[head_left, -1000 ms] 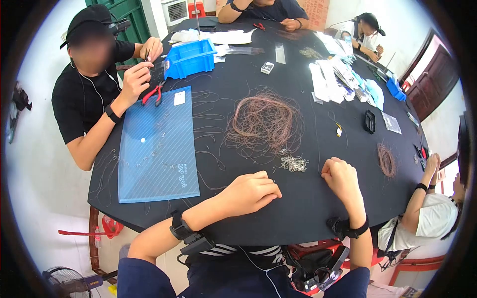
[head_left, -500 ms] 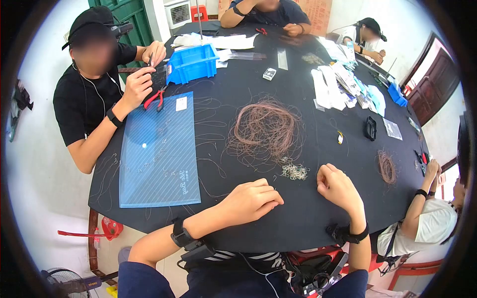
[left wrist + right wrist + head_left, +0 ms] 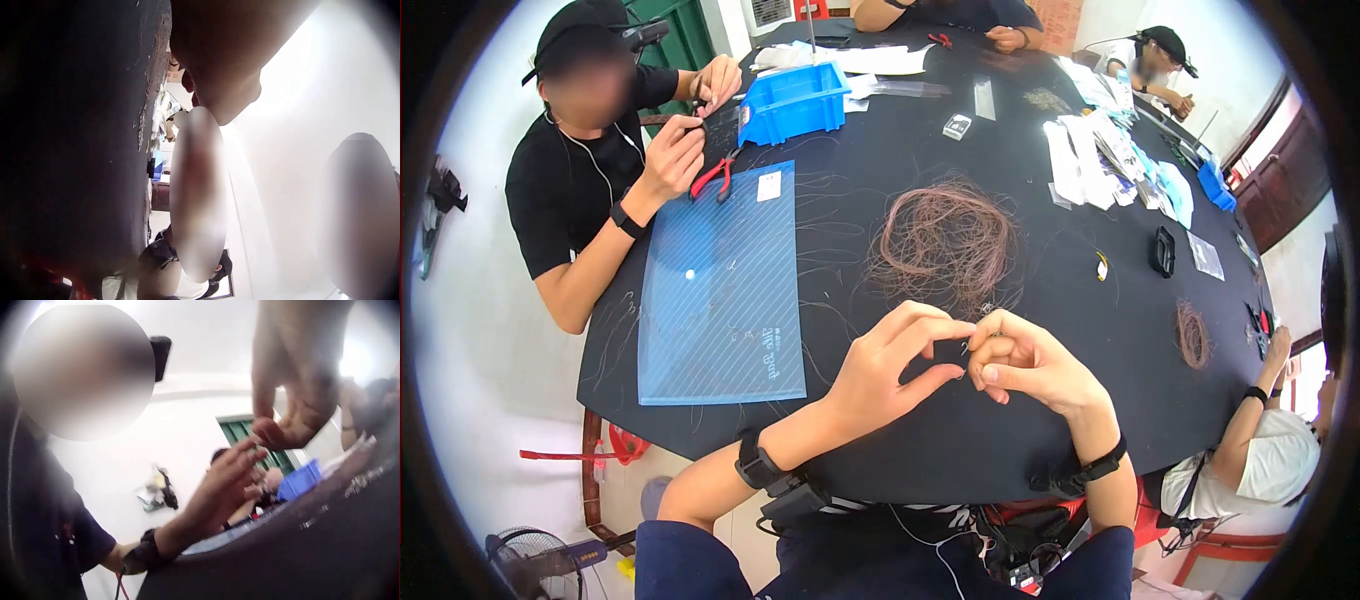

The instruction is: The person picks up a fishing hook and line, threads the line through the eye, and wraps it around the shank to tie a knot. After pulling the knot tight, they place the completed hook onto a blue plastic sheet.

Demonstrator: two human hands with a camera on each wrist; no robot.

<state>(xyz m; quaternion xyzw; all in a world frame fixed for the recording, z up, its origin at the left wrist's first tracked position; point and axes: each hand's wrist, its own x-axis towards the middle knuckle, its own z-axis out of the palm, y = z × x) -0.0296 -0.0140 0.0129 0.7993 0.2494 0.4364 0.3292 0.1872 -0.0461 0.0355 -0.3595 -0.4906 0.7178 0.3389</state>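
In the head view my left hand (image 3: 888,362) and right hand (image 3: 1040,368) meet above the table in front of me. The left thumb and index finger stand apart, its index tip right at the right hand's fingers. My right hand's fingers curl in toward the thumb; I cannot tell whether something thin lies between them. One loose fish hook (image 3: 965,348) shows in the gap between the hands. Just beyond lies a tangled coil of reddish-brown line (image 3: 947,240), and the hook pile (image 3: 988,308) is mostly hidden behind my right fingers.
A blue file bag (image 3: 720,290) with hooks and lines on it lies left. Beyond it are red-handled pliers (image 3: 715,178) and a blue bin (image 3: 793,105). Packets (image 3: 1090,160), a black tray (image 3: 1164,252) and a smaller coil (image 3: 1193,335) lie right. Other people sit around the table.
My hands were apart on either side near the hook pile; they have lifted and come together in front of it. My left thumb and index finger have spread apart. The view has shifted slightly.
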